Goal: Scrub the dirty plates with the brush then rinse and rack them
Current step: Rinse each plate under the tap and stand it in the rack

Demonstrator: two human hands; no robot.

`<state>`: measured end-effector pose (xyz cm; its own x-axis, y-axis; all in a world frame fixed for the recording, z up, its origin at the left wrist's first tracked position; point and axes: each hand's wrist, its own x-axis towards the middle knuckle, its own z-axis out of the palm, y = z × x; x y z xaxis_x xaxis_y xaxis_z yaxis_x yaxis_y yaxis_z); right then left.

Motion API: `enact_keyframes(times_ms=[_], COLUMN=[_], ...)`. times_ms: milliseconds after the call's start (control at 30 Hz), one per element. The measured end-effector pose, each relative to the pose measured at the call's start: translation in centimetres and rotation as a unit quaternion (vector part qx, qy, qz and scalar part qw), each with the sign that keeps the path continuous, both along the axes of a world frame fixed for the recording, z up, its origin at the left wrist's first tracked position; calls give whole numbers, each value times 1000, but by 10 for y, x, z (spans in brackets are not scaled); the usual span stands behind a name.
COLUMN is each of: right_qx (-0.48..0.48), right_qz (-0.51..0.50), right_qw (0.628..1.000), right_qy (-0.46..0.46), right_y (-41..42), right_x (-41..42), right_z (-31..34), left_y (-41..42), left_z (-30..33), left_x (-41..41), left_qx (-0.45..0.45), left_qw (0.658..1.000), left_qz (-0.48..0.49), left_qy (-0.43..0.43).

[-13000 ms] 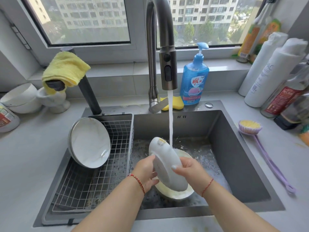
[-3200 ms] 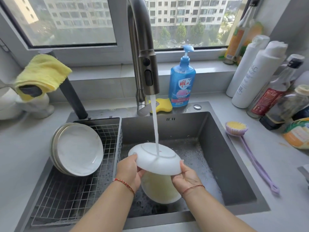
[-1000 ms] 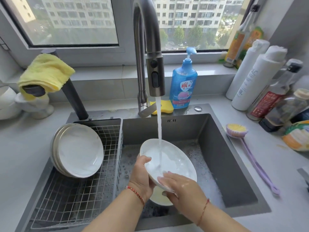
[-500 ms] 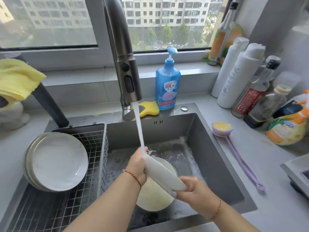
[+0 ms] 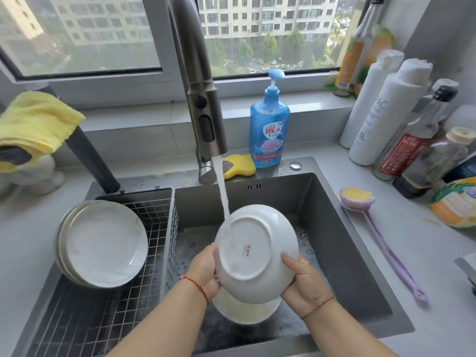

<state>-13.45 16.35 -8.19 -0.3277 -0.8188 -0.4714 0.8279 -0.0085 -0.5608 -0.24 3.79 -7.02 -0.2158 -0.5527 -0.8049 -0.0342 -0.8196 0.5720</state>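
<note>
A white plate [image 5: 257, 251] is held over the sink with its underside turned toward me, and the tap's water stream [image 5: 223, 199] runs onto it. My left hand [image 5: 204, 269] grips its left rim and my right hand [image 5: 301, 282] grips its lower right rim. Under it, a soapy yellowish plate [image 5: 247, 311] lies in the sink basin [image 5: 334, 253]. Clean plates [image 5: 103, 243] lean on edge in the wire rack [image 5: 103, 318] at the left. The purple long-handled brush [image 5: 358, 199] lies on the counter right of the sink.
The faucet [image 5: 203, 106] rises behind the basin, with a blue soap bottle [image 5: 269, 127] and yellow sponge [image 5: 238, 167] beside it. Bottles [image 5: 386, 112] crowd the right counter. A yellow cloth [image 5: 36, 122] hangs at the far left.
The plate has been turned from edge-on in the stream to underside toward me, still under the running water. Both hands stay on its rim.
</note>
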Motion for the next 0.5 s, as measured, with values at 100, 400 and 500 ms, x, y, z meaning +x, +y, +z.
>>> enact_keyframes(times_ms=[100, 400, 500], right_qx=[22, 92, 91], right_qz=[-33, -57, -26], right_qw=[995, 981, 990], right_qy=[-94, -159, -105], right_y=[-9, -21, -23], right_x=[10, 48, 63], right_z=[-11, -17, -11], left_y=[-1, 10, 19], left_z=[4, 17, 24], left_x=[17, 49, 56], left_qx=[-7, -40, -43], left_qw=[1000, 994, 987], left_qz=[-9, -64, -101], left_qy=[-17, -83, -116])
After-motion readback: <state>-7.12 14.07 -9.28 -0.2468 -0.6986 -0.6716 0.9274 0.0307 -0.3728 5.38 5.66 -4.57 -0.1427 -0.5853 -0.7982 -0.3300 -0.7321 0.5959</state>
